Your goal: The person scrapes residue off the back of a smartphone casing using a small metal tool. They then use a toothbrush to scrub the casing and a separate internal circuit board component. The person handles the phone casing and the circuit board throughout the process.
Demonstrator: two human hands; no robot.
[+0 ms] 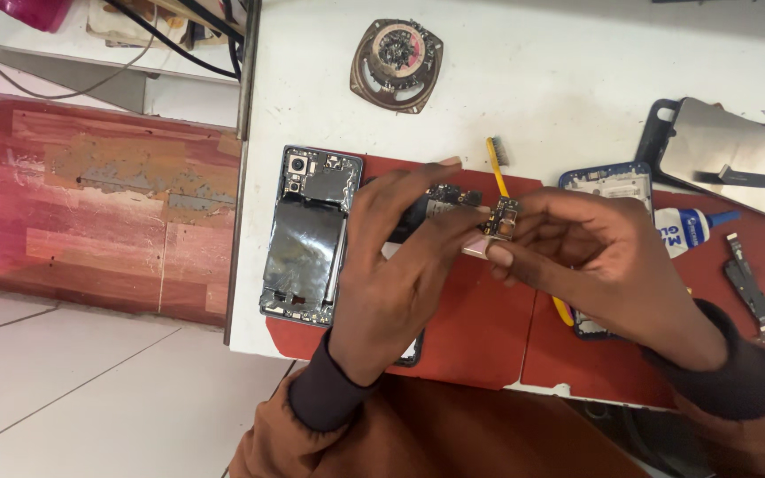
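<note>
My left hand (396, 265) and my right hand (595, 265) meet above a red work mat (480, 327). Together they pinch a small circuit board (499, 217) with tiny components and a pale pink piece (474, 247) under it. The right thumb and forefinger grip the board's right side, while the left fingers hold a dark board part (447, 195) from the left. An opened phone frame (307, 235) with its back removed lies just left of my left hand. A yellow toothbrush (498, 168) lies behind the hands, its handle hidden under my right hand.
A round speaker dish (397, 65) holding screws sits at the back of the white table (560, 80). A blue phone housing (608, 181), a glue tube (692, 228), a detached screen (737, 159) and a flex strip (748, 288) lie to the right. The table edge drops at left.
</note>
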